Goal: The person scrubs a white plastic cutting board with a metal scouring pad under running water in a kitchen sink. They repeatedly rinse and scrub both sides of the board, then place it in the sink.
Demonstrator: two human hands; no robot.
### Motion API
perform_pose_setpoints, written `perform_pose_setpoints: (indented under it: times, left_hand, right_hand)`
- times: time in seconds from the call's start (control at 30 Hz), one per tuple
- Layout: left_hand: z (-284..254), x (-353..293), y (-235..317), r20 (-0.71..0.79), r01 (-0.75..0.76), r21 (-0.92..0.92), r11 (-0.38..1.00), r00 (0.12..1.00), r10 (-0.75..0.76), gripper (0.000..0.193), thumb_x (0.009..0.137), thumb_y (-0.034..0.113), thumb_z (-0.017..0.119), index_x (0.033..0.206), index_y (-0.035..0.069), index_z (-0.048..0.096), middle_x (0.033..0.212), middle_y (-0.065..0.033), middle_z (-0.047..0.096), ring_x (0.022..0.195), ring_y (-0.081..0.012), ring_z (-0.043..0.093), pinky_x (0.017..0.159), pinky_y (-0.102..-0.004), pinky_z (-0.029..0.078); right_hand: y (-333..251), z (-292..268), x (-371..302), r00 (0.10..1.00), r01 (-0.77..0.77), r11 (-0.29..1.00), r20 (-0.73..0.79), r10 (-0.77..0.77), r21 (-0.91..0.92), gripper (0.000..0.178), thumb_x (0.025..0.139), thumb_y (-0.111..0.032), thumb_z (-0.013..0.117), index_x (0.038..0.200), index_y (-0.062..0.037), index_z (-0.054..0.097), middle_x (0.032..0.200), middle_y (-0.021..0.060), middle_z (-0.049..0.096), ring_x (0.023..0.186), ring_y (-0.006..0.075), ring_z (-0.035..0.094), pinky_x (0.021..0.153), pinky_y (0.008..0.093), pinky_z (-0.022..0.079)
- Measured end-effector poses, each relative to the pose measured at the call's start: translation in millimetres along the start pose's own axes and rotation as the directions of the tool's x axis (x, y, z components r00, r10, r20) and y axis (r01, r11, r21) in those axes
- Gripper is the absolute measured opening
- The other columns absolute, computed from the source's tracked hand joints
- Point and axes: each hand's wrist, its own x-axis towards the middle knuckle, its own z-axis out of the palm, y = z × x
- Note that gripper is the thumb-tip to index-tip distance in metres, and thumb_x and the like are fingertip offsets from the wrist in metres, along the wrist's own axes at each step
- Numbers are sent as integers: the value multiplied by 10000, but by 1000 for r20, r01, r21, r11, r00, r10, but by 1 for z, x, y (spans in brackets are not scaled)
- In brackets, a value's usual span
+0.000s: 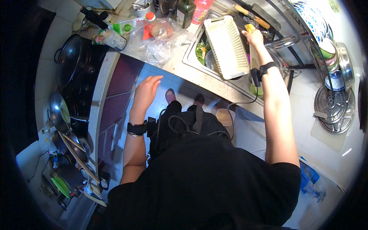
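Note:
My right hand (254, 37) reaches over the sink to its far side, fingers closed round a small yellow piece (250, 28); its exact kind is too small to make out. Just left of that hand, a cream perforated plastic basket (229, 46) lies lengthwise over the sink (188, 57). Leafy greens (200, 53) show in the sink beside the basket. The curved metal tap (283, 42) is right of my wrist. My left hand (145, 92) hovers before the counter's front edge with its fingers stretched out, holding nothing.
Clear plastic bags (161, 42) lie on the counter near a white bottle (114, 40) and a dark green bottle (185, 14). A black wok (71, 61) sits on the stove at left. A dish rack (306, 38) with bowls stands at right. Knives (251, 16) lie behind the sink.

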Motion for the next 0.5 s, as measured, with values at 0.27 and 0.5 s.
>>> perform_pose_setpoints:
  times: [0.27, 0.5]
  left_hand:
    - [-6, 17, -9, 57, -49, 1, 999, 997, 48, 214, 984, 164, 603, 1158, 78, 693, 1025, -158, 681, 933, -376, 656, 785, -433, 528]
    - [-4, 43, -3, 99, -218, -6, 976, 971, 217, 207, 972, 163, 610, 1140, 78, 696, 1020, -152, 684, 955, -371, 653, 799, -429, 525]
  right_hand:
    - [80, -6, -85, 981, 160, 981, 94, -171, 113, 520, 832, -380, 804, 1290, -181, 661, 1151, 120, 736, 1058, 256, 711, 921, 370, 544]
    - [127, 12, -164, 998, 20, 989, 47, -28, 150, 473, 822, -286, 820, 1262, -172, 693, 1050, 119, 755, 946, 239, 730, 840, 358, 558]
